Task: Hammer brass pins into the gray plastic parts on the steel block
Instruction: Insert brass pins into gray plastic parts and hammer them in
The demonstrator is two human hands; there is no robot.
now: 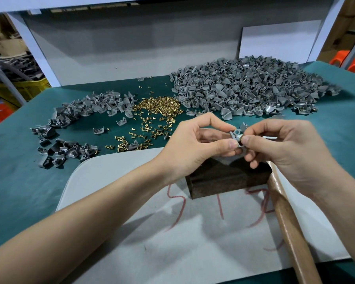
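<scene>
writing: red hand-drawn strokes are showing on the grey board (152, 232) in front of the block (228, 181). the block and the hammer handle (289, 220) are covering some of them, and what is showing is not reading as sure characters.

part (236, 134): it is being held in the air just above the block's top, between both hands. its ringed lug is pointing up and away from the person. fingers are covering the rest, so its long axis cannot be told.

left hand (195, 146): it is pinching the part from the left, thumb under, forefinger arched over.

right hand (287, 152): it is pinching at the part's right edge with thumb and forefinger tips, the other fingers curling below. whether a pin is sitting between them cannot be told.

handle: it is lying on the board with its long axis running from the lower right up to the block's right side, passing under the right hand.

pins (158, 107): they are lying loose on the green tabletop (19, 181) beyond the board, between a small heap (86, 111) of grey parts at left and a big heap (246, 85) at right.
</scene>
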